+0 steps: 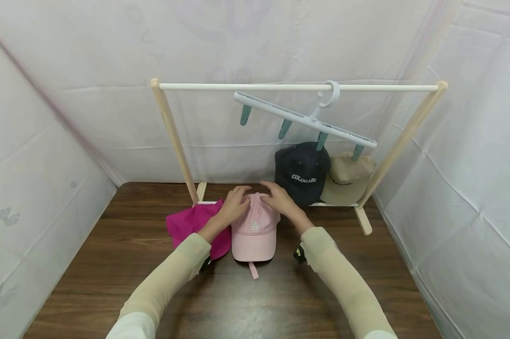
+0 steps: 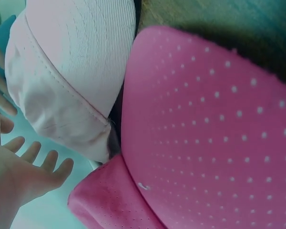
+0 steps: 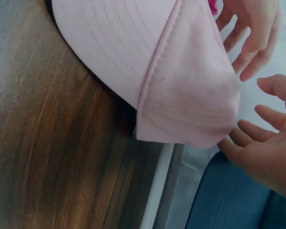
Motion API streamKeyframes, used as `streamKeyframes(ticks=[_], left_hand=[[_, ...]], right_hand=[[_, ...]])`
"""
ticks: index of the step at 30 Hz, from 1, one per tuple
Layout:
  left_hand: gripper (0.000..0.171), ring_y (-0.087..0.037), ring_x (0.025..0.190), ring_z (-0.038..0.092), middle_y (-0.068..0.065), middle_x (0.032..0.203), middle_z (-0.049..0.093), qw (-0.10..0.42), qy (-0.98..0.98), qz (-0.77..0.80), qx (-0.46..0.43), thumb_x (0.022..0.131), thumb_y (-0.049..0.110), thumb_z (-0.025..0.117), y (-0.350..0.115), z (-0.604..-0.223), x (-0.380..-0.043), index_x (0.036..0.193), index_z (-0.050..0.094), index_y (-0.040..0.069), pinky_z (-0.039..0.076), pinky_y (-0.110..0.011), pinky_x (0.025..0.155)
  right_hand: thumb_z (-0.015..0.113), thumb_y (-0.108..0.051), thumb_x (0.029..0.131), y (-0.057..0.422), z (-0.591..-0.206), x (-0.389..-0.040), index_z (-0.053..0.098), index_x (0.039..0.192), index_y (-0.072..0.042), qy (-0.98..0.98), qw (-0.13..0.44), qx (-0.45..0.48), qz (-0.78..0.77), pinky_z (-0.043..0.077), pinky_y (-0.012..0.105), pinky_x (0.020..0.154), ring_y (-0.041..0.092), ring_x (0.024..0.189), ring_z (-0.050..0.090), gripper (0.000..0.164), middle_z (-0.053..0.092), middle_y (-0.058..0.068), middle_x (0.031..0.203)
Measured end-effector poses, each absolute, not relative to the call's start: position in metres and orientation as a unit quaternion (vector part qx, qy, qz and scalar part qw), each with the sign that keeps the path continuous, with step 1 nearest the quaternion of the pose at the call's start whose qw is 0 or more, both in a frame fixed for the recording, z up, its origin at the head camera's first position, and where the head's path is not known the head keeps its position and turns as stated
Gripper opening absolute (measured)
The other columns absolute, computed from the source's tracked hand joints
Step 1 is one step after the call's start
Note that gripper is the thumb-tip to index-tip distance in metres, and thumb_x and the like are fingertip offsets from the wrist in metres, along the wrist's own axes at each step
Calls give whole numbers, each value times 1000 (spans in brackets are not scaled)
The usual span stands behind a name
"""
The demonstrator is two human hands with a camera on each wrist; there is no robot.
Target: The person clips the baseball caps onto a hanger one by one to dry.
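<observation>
A pink cap point(image 1: 255, 226) with white "LA" lettering sits on the table, brim towards me. My left hand point(image 1: 236, 205) is by the left of its crown, fingers spread and loosely bent. On the other side, my right hand point(image 1: 281, 200) has its fingers loosely bent; in the right wrist view its fingertips point(image 3: 228, 143) are at the crown's edge, and I cannot tell how firmly they touch. Neither hand grips the cap. Under my left forearm lies a magenta cap point(image 1: 187, 223), its dotted fabric point(image 2: 205, 133) filling much of the left wrist view.
A wooden rack with a white rail point(image 1: 204, 87) stands behind. From it hangs a tilted white hanger point(image 1: 276, 109) with several teal clips; a dark "COLORADO" cap point(image 1: 299, 165) and a beige cap point(image 1: 350, 181) hang from the two right clips. White fabric walls point(image 1: 110, 108) surround the wooden table point(image 1: 123, 235).
</observation>
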State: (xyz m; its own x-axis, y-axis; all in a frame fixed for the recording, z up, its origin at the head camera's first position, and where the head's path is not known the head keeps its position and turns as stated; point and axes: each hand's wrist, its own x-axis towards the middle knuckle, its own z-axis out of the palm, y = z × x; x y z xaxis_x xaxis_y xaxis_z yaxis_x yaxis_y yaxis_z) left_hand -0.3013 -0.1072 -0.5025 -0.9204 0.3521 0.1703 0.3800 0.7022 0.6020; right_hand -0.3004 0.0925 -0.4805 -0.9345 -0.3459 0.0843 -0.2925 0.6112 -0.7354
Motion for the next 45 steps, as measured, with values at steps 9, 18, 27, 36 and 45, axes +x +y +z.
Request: streamKeyframes(ticks=[9,18,27,36,45], left_hand=[[40,-37,120,44,-13,132,49,0,-928,-323,-188,95,20,47,-106,-507,-306,133,48,8,36,-51,99],[38,-37,121,46,-14,131,52,-12,-937,-308,-166,98,25,44,-102,-513,-309,131,50,6,36,-49,101],[35,-36,114,51,-12,123,58,1,-941,-304,-152,99,27,44,-96,-516,-308,125,56,7,39,-48,98],[32,-32,110,49,-15,119,52,16,-935,-319,-158,97,22,50,-96,-528,-307,122,56,4,41,-46,94],[12,-30,97,50,-13,104,51,76,-926,-331,-167,97,10,51,-91,-537,-304,106,54,3,44,-42,82]], right_hand=[[59,-20,93,91,-483,-306,44,140,-7,907,65,-176,-378,38,41,103,27,127,45,51,48,13,139],[59,-22,93,90,-489,-309,47,137,-4,915,76,-161,-363,39,41,102,28,125,48,49,50,14,137],[60,-22,93,90,-492,-307,55,129,-2,917,66,-151,-364,43,40,97,26,117,55,41,58,14,127],[59,-22,94,88,-497,-305,59,124,-3,924,62,-131,-353,46,39,94,25,113,57,36,62,13,122],[62,-21,92,86,-509,-303,63,118,-5,927,38,-102,-359,48,39,90,25,107,60,30,65,11,115]])
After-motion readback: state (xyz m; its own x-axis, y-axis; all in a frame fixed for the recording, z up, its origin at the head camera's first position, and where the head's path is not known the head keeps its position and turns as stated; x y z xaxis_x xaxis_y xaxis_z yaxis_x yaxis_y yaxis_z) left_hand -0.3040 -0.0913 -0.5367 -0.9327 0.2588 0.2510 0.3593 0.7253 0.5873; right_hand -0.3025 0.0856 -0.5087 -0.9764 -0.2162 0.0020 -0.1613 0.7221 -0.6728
